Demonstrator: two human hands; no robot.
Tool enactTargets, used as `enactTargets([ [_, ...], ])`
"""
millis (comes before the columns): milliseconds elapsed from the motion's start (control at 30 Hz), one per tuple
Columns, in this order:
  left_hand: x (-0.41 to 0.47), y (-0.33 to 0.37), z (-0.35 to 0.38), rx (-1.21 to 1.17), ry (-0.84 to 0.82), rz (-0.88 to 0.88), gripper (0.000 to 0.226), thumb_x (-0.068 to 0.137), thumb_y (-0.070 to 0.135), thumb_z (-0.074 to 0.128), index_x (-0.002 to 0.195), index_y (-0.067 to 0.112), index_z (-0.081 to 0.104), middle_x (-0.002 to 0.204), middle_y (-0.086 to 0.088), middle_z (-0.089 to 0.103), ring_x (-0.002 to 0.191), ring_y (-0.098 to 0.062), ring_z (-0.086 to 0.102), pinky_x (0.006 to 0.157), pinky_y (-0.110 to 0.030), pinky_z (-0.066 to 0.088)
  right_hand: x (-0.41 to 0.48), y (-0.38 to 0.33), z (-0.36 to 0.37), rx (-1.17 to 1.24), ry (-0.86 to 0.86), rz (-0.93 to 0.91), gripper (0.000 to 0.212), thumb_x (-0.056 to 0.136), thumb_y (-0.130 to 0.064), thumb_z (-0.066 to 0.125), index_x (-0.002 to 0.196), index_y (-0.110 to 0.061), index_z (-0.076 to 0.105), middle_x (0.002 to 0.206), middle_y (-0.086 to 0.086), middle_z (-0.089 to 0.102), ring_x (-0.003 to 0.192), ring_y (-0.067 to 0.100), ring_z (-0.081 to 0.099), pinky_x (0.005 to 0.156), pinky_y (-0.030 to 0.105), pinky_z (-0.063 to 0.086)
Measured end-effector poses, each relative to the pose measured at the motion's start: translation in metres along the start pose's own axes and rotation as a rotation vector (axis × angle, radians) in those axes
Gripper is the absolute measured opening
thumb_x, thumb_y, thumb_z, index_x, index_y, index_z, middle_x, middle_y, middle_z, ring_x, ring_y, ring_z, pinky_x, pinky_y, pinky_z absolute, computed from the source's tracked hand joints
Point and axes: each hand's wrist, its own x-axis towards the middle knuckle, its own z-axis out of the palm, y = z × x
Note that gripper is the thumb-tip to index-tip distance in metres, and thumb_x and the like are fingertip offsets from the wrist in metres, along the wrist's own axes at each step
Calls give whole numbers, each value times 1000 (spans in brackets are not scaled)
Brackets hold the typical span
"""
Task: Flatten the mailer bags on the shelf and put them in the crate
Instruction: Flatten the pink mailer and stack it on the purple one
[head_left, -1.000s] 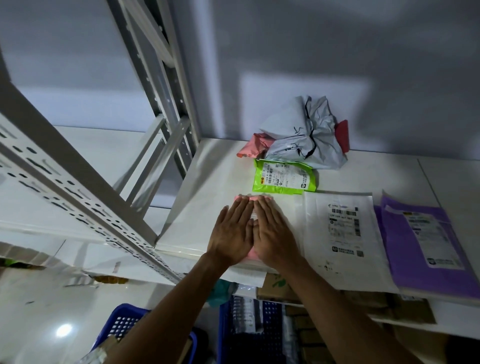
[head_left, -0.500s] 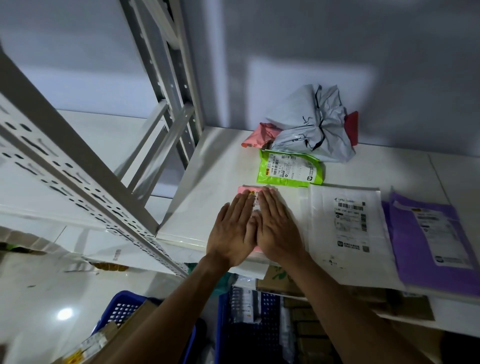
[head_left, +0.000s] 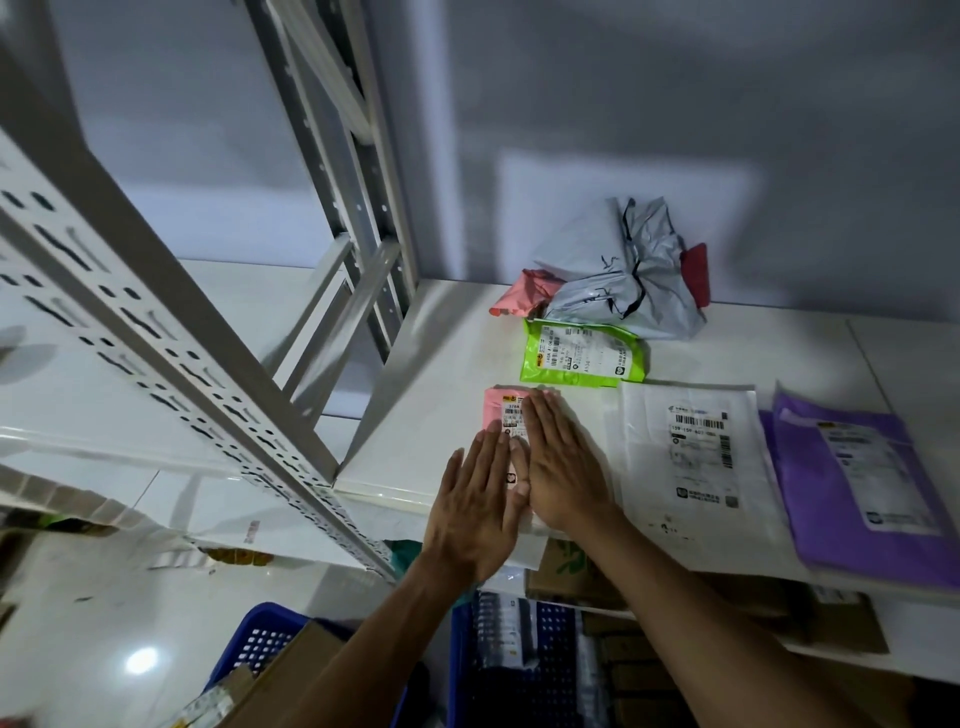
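Low in the frame, blue crates (head_left: 511, 660) sit under the shelf (head_left: 447, 364). In the middle, the left hand (head_left: 475, 512) and right hand (head_left: 561, 465) lie flat, fingers spread, side by side on a small pink mailer bag (head_left: 501, 410). Farther back lies a green bag (head_left: 584, 356), then a crumpled grey bag (head_left: 618, 270) by the wall.

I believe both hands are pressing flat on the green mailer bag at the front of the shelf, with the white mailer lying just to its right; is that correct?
Not quite. The head view shows the left hand and right hand pressing flat on the pink mailer bag. The green mailer bag lies untouched further back on the shelf. The white mailer does lie just right of the pressed bag.
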Motion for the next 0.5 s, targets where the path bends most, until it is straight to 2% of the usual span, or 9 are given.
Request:
enactTargets([
  [67,-3,1,-2,-2,-16,-7,75,93,55,-19,159,20,-12,165,2,-22,151,-8,-23,126,-38,-6,0,-3,-1,-4,-15,6,69,105,-47,-5,159,-5,7,168,15,8,156,28,3,127,35,-2],
  [133,-4,2,-5,-2,-31,-7,80,89,58,-26,159,20,-13,165,2,-25,150,-8,-25,126,-39,-7,-5,-5,-5,-29,-3,3,64,107,-42,4,159,-5,11,167,15,12,156,28,8,124,34,-6],
  [200,-3,2,-6,-11,-43,-9,81,88,58,-27,159,21,-14,164,4,-26,150,-7,-26,126,-39,-5,-15,-6,-6,-57,2,-23,64,107,-39,9,158,-2,19,166,17,16,155,32,13,123,39,3],
  [300,-1,-1,-3,-36,-65,-27,64,101,51,-10,158,22,-15,163,7,-27,149,-4,-27,126,-39,-4,-28,-11,-6,-69,-33,-53,66,106,-40,11,158,0,21,166,19,16,155,35,13,120,44,13],
  [367,1,-1,-4,-38,-80,-30,59,105,47,-1,158,24,-15,163,9,-27,149,-3,-26,126,-40,-3,-27,-11,-7,-73,-48,-50,66,105,-40,17,157,1,23,165,19,19,154,36,16,119,45,15],
  [500,1,2,-7,-26,-102,-28,60,104,49,-2,158,24,-15,163,8,-27,149,-4,-26,126,-39,-3,-28,-11,-12,-111,-78,-54,67,102,-40,23,155,2,26,163,22,26,152,38,22,120,46,19],
])
